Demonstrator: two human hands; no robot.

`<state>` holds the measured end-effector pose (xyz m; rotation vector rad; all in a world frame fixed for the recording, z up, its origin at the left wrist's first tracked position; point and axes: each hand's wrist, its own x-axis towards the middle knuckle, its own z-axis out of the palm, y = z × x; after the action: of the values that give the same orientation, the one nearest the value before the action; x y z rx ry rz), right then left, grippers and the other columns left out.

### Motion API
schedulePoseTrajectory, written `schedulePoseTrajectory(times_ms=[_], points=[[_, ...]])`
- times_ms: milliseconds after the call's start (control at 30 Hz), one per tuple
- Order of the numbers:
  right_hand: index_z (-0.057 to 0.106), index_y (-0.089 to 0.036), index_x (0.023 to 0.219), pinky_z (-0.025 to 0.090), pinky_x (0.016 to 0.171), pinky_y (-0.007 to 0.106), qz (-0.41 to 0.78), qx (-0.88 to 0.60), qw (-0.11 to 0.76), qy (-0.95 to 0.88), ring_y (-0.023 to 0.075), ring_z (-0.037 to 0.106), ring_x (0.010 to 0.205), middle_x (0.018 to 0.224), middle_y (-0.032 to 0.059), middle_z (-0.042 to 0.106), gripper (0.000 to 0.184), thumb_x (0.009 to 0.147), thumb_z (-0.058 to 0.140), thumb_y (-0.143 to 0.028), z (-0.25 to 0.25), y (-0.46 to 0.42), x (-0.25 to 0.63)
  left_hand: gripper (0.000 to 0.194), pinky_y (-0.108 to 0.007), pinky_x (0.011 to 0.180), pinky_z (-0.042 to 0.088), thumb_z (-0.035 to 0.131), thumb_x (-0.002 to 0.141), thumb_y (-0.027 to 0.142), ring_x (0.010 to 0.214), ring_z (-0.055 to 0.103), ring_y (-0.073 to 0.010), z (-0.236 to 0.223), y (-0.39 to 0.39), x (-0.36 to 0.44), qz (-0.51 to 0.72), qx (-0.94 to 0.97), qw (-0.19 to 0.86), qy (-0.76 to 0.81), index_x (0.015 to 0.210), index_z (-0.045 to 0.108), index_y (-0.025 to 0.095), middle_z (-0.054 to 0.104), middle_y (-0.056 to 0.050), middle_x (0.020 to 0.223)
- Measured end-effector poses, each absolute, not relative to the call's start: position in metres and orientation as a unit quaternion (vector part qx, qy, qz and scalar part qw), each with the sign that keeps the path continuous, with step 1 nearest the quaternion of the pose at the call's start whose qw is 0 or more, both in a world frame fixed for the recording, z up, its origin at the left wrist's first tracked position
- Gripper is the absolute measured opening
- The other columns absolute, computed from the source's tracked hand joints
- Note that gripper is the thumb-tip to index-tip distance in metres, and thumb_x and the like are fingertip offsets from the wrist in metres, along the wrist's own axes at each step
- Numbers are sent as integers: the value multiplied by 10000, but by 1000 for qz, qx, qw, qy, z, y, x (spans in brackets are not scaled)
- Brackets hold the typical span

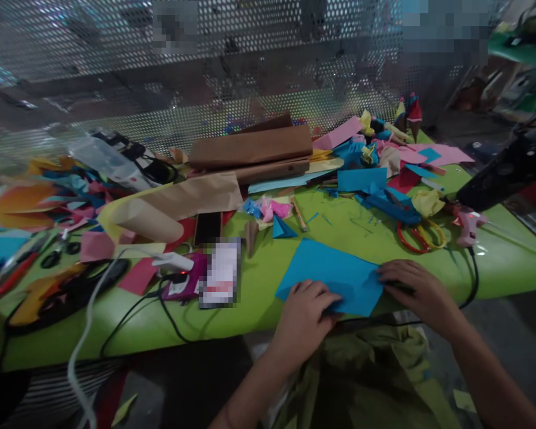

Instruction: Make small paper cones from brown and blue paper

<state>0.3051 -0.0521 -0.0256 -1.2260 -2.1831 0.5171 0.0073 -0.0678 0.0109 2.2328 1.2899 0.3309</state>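
Observation:
A sheet of blue paper (pixel 326 265) lies at the near edge of the green-covered table, slightly curled. My left hand (pixel 308 313) is on its near left part, fingers bent over the paper and the thumb by the near edge. At the sheet's right corner, my right hand (pixel 417 292) grips the edge between bent fingers and thumb; the thumb is partly hidden. Beyond the sheet stand a small folded blue paper piece (pixel 283 229) and a brown paper cone (pixel 251 238). A pencil (pixel 299 214) lies behind them.
Scissors (pixel 417 236) and a pink glue gun (pixel 467 226) with a cord lie to the right. A purple power strip (pixel 185 283), a phone (pixel 221 272) and cables lie left. Brown paper rolls (pixel 250 146) and coloured scraps line the back, before a perforated metal panel (pixel 250 101).

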Motion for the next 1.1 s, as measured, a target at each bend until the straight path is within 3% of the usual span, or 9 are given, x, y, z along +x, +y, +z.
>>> schedulePoseTrajectory(times_ms=[133, 233, 400, 500, 600, 767, 900, 1000, 1100], points=[[721, -285, 1011, 535, 930, 443, 183, -458, 301, -816, 243, 679, 1056, 1082, 32, 773, 112, 960, 632, -241, -25, -51, 305, 128, -378, 846, 419, 624, 975, 276, 979, 620, -229, 11, -60, 6, 124, 819, 271, 490, 1012, 737, 228, 731, -28, 992], [716, -294, 1110, 531, 914, 446, 177, -469, 296, -813, 248, 669, 1047, 1107, 46, 759, 189, 950, 638, -232, -26, -50, 305, 121, -389, 842, 415, 611, 969, 223, 961, 620, -236, 10, -59, 10, 114, 821, 260, 495, 1003, 726, 211, 731, -38, 991], [744, -296, 1023, 530, 887, 438, 172, -466, 278, -822, 248, 663, 1031, 1135, 58, 741, 224, 946, 578, -166, -26, -50, 305, 312, -394, 874, 416, 568, 906, 57, 990, 621, -221, 11, -67, 10, 158, 835, 273, 451, 1074, 719, 272, 723, -15, 1016], [724, -306, 1115, 522, 948, 426, 207, -466, 282, -813, 238, 652, 1135, 1259, 62, 702, 312, 973, 494, -150, -18, -45, 308, 439, -400, 877, 424, 510, 827, -29, 989, 625, -222, 13, -73, 3, 196, 852, 225, 431, 1076, 716, 269, 715, -29, 1039], [692, -278, 1190, 505, 989, 432, 221, -511, 306, -772, 254, 639, 1184, 1280, 88, 688, 285, 1015, 469, -247, -5, -36, 311, 440, -407, 896, 427, 485, 835, -25, 977, 625, -226, 17, -79, -1, 234, 872, 133, 409, 1087, 711, 257, 719, -47, 1038], [650, -273, 1267, 500, 936, 407, 350, -550, 258, -713, 259, 652, 1094, 1217, 83, 699, 357, 1028, 473, -469, 7, -34, 294, 353, -417, 1050, 368, 483, 937, 37, 929, 640, -191, 24, -88, 8, 376, 835, -3, 401, 1036, 732, 266, 734, -31, 956], [519, -265, 1429, 486, 676, 301, 496, -498, 328, -631, 192, 613, 803, 906, 24, 645, 556, 952, 590, -541, 3, -42, 272, 345, -485, 1217, 214, 467, 996, 114, 950, 662, -190, 25, -98, 13, 413, 826, -27, 382, 1118, 728, 302, 755, -17, 935], [542, -275, 1403, 425, 573, 255, 570, -454, 406, -551, 158, 541, 696, 782, -19, 540, 632, 847, 733, -507, 3, -44, 264, 413, -558, 1263, 100, 483, 1000, 137, 1097, 645, -233, 20, -103, 7, 371, 832, -12, 413, 1268, 673, 388, 753, -25, 1094], [568, -298, 1373, 453, 610, 253, 544, -468, 495, -490, 169, 559, 761, 838, 0, 557, 606, 820, 775, -431, 10, -42, 264, 508, -589, 1251, 191, 558, 981, 217, 1391, 470, -304, 13, -96, -1, 427, 754, 26, 499, 1443, 530, 426, 597, -61, 1423]])
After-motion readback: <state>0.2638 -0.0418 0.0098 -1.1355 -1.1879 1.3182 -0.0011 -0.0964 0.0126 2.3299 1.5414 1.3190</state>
